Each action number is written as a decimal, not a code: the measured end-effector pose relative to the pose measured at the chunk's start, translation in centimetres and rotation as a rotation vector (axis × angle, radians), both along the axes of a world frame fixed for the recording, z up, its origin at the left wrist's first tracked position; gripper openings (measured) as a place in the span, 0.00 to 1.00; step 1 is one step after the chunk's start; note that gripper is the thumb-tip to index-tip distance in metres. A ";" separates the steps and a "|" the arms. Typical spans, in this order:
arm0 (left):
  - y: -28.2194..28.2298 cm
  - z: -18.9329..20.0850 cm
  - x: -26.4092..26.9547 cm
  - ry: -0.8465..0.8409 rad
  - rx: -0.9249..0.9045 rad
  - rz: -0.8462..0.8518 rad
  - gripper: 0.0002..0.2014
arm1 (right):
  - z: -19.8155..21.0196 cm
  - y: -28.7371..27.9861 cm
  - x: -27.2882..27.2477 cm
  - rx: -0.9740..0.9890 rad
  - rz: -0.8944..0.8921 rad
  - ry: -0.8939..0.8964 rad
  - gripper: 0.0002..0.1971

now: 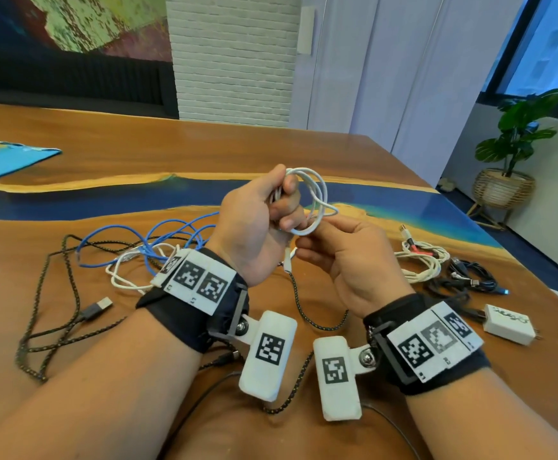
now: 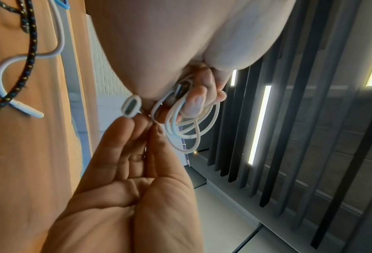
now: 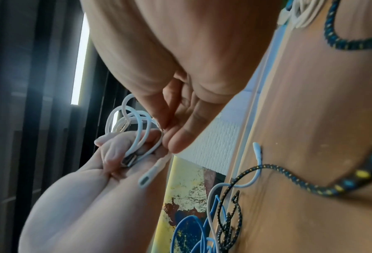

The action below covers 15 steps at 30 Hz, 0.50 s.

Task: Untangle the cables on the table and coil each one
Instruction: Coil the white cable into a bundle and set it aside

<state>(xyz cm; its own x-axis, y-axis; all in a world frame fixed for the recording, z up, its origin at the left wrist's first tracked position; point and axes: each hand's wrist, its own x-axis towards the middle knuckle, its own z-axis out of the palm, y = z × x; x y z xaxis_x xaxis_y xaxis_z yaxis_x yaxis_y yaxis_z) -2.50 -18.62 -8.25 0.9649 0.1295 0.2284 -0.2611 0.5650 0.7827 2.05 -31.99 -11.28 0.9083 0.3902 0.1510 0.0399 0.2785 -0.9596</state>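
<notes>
My left hand (image 1: 284,207) is raised above the table and grips a small coil of white cable (image 1: 317,194), fingers curled round its loops (image 2: 193,133). My right hand (image 1: 311,234) sits just right of it and pinches the same cable near its loose end (image 3: 165,137). The white connector (image 1: 287,260) hangs free below the pinch (image 2: 131,107). On the table behind my left wrist lie a tangled blue cable (image 1: 158,230), a loose white cable (image 1: 121,273) and a black braided cable (image 1: 55,293) that runs under both arms.
At the right of the wooden table (image 1: 204,151) lie a coiled white cable with a red tie (image 1: 420,260), a bundle of black cable (image 1: 470,277) and a white charger (image 1: 506,323). Blue paper (image 1: 5,161) lies at the far left. A potted plant (image 1: 516,141) stands beyond the table's right edge.
</notes>
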 end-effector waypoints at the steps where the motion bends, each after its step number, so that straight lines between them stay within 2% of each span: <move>1: 0.1 0.1 0.0 0.001 -0.008 0.001 0.20 | 0.1 0.0 -0.1 0.025 0.006 0.012 0.07; 7: -0.1 0.3 -0.5 0.025 -0.020 -0.102 0.19 | 0.3 -0.6 0.6 -0.014 -0.102 -0.036 0.06; 10: -0.6 0.1 -0.5 0.053 0.013 -0.092 0.20 | 0.5 -0.6 0.3 0.009 0.006 0.010 0.07; 15: -0.4 -0.2 0.2 0.074 0.081 0.094 0.20 | 1.0 -0.6 -0.5 0.093 0.181 0.117 0.16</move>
<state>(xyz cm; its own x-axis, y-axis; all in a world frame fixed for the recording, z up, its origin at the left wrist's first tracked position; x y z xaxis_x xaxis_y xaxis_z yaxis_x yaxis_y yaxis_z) -2.31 -19.00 -8.47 0.9640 0.2041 0.1706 -0.2499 0.4748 0.8438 1.55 -32.57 -10.25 0.8380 0.5379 0.0917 -0.1289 0.3585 -0.9246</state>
